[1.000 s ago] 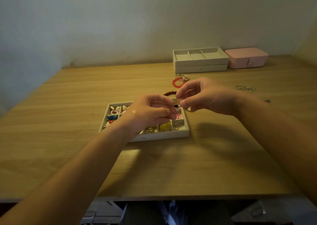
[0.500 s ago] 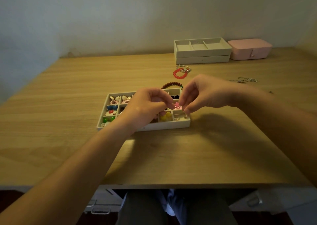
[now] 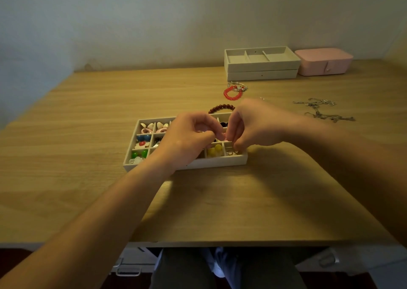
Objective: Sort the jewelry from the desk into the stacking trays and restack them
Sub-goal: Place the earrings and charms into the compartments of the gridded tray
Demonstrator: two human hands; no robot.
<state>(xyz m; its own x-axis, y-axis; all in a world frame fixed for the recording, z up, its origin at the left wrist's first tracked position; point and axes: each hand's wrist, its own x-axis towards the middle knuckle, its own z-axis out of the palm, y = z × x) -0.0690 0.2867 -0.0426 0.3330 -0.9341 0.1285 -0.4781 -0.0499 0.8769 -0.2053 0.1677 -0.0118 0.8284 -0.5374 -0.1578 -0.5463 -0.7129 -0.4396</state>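
I am looking down at my two hands over the small tray (image 3: 198, 164) on the desk (image 3: 88, 117). My left hand (image 3: 187, 142) and my right hand (image 3: 253, 125) are meeting right above the middle of the tray. The fingers of both hands are curling in tight, tips almost touching each other. They seem to be pinching something tiny between them, but it is too small and too hidden for me to tell what it is.

The tray is holding lots of little bits in its boxes: white and pink pieces at the back left, a blue one, green beads (image 3: 138, 154) in the front left corner, and yellow beads (image 3: 214, 151) near the front right.

More jewelry is waiting on the desk. A dark bead bracelet (image 3: 221, 108) is lying just behind the tray. A red bead bracelet (image 3: 232, 94) is lying farther back. Thin silver chains (image 3: 321, 110) are lying off to the right. Two more trays (image 3: 262, 68) are sitting stacked at the back, beside a pink box (image 3: 323, 62).

I think these small pieces are very light and easy to drop, so I am pinching with fingertips only. The bracelets should be bendy, so I would lift them by the beads. The chains look floppy and may tangle, so I would pick them up slowly from one end.
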